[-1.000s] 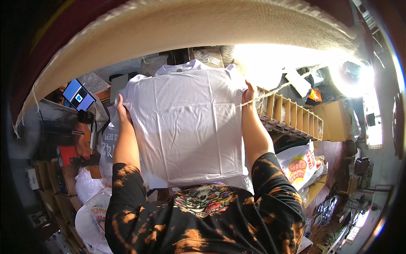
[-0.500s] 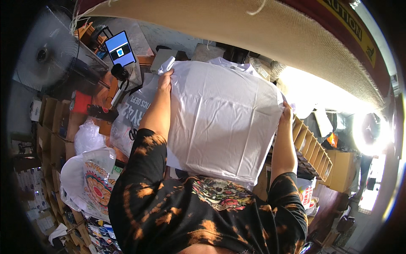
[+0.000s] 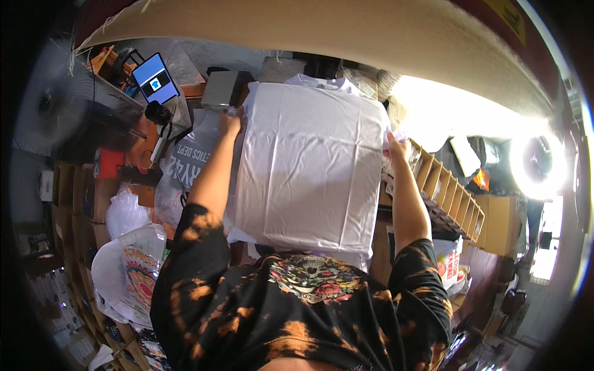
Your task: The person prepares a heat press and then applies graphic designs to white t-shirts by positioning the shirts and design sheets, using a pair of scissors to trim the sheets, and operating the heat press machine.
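A white T-shirt (image 3: 309, 167) is spread in front of me over what looks like a flat rectangular surface, which it hides, with long creases and its collar (image 3: 328, 84) at the far end. My left hand (image 3: 230, 122) is closed on the shirt's fabric at the far left edge, beside a grey metal box (image 3: 220, 90). On the opposite edge, my right hand (image 3: 397, 146) pinches a bunched bit of the same fabric, near a wooden slotted rack (image 3: 445, 188). Grey printed fabric (image 3: 185, 170) lies left of the shirt.
A wide beige padded panel (image 3: 309, 28) overhangs the far side. At left are a tablet (image 3: 154, 78), a fan (image 3: 46, 105), cardboard compartments (image 3: 68, 191) and plastic bags (image 3: 127, 213). A carton (image 3: 498, 226) and bright ring light (image 3: 536, 157) are at right.
The view has swung, showing more at left. Since half a second ago, the shirt's far corners have dropped and lie flatter, with my hands pulled slightly outward and down along its edges.
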A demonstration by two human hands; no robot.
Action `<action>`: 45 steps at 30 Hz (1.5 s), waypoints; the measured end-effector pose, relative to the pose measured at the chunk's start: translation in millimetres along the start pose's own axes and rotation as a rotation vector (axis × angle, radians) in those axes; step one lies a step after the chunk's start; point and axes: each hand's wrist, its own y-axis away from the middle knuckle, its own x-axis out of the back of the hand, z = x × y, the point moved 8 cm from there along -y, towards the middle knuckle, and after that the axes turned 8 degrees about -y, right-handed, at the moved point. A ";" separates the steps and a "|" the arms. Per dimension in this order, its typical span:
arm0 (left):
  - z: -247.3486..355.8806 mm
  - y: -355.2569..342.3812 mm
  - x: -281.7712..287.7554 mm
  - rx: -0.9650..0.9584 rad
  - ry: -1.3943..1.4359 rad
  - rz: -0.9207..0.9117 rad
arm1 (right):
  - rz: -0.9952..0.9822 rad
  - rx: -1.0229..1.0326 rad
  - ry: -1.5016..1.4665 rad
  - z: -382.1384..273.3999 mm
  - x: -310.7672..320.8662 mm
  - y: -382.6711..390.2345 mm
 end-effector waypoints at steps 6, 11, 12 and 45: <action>-91.3 200.2 32.6 0.104 0.533 -0.741 | -0.501 -0.536 -0.322 104.2 42.4 203.7; -183.3 273.3 75.3 0.346 0.712 -1.022 | -0.361 -0.434 -0.331 156.5 128.1 267.8; -216.5 262.9 76.2 0.354 0.679 -1.015 | -0.357 -0.380 -0.335 155.2 130.9 271.4; -416.7 315.4 302.5 0.330 -0.513 0.529 | -0.884 0.649 1.205 245.7 -538.3 366.4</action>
